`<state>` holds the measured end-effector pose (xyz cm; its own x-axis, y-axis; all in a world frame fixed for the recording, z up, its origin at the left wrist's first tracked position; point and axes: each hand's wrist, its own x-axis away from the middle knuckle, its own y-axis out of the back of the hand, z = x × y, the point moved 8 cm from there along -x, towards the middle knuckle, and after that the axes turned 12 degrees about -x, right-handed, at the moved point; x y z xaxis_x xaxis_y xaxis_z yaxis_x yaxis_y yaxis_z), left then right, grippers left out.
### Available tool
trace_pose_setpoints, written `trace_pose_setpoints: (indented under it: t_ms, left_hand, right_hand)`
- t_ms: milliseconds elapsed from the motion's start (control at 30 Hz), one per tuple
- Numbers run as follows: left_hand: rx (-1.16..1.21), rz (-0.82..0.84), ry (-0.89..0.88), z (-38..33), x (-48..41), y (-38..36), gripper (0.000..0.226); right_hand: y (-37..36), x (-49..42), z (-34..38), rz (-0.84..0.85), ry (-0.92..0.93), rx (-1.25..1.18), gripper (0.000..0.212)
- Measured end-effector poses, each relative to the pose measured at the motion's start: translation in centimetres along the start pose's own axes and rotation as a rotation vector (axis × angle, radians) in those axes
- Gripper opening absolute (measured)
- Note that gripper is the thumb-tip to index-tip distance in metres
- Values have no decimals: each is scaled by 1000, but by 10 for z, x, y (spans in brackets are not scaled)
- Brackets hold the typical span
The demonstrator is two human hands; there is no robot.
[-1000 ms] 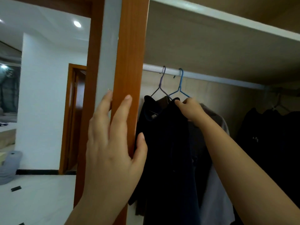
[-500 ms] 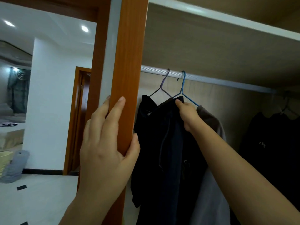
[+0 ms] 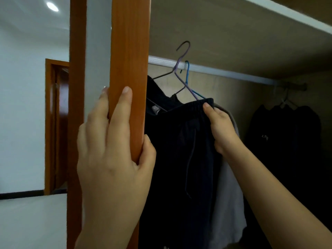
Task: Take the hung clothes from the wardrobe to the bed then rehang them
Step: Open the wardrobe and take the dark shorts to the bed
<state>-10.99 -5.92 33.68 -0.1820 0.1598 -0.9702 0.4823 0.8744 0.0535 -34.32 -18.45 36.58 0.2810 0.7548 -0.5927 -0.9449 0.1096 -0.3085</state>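
My right hand (image 3: 220, 126) grips the waistband of dark drawstring trousers (image 3: 179, 159) that hang on a purple wire hanger (image 3: 181, 62). That hanger's hook is lifted above the white wardrobe rail (image 3: 224, 72) and tilted. A blue hanger (image 3: 187, 72) still hooks the rail behind it, with a grey garment (image 3: 228, 203) under it. A dark top (image 3: 158, 97) hangs to the left. My left hand (image 3: 115, 151) grips the orange wooden wardrobe frame (image 3: 129, 51).
More dark clothes (image 3: 283, 141) hang on the rail's far right. A shelf (image 3: 269, 8) sits close above the rail. To the left lie a white wall, a brown doorway (image 3: 55, 123) and a pale floor (image 3: 32, 221).
My right hand has raised the purple hanger's hook off the rail and pulled the trousers toward me. The view has shifted closer and rightward; my left hand keeps its hold on the frame.
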Motion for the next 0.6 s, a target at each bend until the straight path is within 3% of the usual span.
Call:
trace_pose_setpoints:
  t_ms: [267, 433, 600]
  left_hand:
    - [55, -58, -20, -2, 2, 5, 59]
    - [39, -59, -36, -1, 4, 1, 47]
    - [122, -40, -38, -2, 2, 2, 39]
  right_hand:
    - [34, 97, -8, -171, -98, 15, 26]
    - [45, 184, -16, -353, -130, 83, 36]
    - [60, 270, 3, -544, -137, 107, 33]
